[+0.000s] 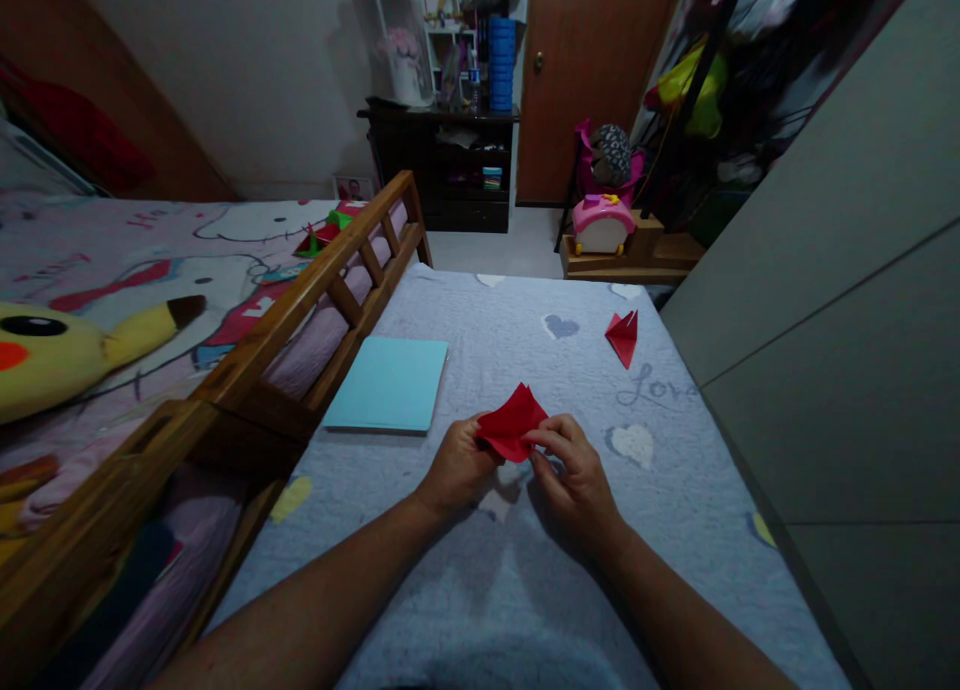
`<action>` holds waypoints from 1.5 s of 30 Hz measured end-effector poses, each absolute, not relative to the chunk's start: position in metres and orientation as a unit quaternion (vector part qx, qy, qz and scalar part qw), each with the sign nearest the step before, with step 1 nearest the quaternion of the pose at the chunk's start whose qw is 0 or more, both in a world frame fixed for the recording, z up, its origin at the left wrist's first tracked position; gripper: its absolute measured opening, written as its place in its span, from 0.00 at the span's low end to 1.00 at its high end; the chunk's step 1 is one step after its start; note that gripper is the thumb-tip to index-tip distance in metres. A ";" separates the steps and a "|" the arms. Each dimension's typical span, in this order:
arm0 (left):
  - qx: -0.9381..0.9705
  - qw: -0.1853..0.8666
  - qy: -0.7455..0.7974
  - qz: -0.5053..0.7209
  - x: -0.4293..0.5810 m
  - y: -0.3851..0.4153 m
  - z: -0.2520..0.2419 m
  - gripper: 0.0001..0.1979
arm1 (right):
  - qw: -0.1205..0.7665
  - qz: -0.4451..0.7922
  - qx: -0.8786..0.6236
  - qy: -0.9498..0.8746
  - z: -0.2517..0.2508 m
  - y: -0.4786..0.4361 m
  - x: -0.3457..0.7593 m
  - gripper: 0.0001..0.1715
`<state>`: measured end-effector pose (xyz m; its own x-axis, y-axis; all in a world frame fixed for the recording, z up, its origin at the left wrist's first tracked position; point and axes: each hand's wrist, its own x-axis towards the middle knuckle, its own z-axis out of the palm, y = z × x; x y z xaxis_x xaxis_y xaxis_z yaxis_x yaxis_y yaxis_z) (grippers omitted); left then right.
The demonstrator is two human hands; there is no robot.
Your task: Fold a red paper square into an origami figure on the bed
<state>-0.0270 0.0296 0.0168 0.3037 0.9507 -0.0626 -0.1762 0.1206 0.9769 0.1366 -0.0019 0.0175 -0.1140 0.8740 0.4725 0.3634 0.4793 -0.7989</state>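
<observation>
A folded piece of red paper (512, 420) is held between both of my hands just above the grey bedspread (525, 580). My left hand (457, 462) pinches its lower left edge with closed fingers. My right hand (568, 462) pinches its lower right edge, fingers curled. A second folded red paper shape (623, 335) lies farther off to the right on the bedspread. A stack of light blue paper sheets (390, 384) lies to the left of my hands.
A wooden bed rail (330, 295) runs along the left, with a yellow plush toy (67, 355) on the cartoon-print bed beyond. A grey wardrobe wall (847, 300) borders the right. A dark cabinet (450, 165), a brown door (592, 70) and pink toys (604, 210) stand at the back.
</observation>
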 end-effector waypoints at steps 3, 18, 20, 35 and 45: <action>0.492 0.638 0.389 0.446 -0.027 0.029 0.019 0.14 | 0.494 0.247 -0.434 -0.712 0.017 -0.002 0.137 0.17; 0.485 0.647 0.394 0.436 -0.028 0.028 0.013 0.16 | 0.496 0.233 -0.434 -0.715 0.015 -0.003 0.138 0.16; 0.485 0.647 0.397 0.434 -0.028 0.028 0.015 0.17 | 0.498 0.230 -0.433 -0.715 0.015 -0.002 0.138 0.16; 0.513 0.632 0.387 0.434 -0.032 0.028 0.009 0.16 | 0.499 0.233 -0.430 -0.715 0.019 -0.004 0.137 0.15; 0.542 0.596 0.398 0.439 -0.035 0.029 0.010 0.11 | 0.488 0.210 -0.425 -0.733 0.019 -0.003 0.139 0.17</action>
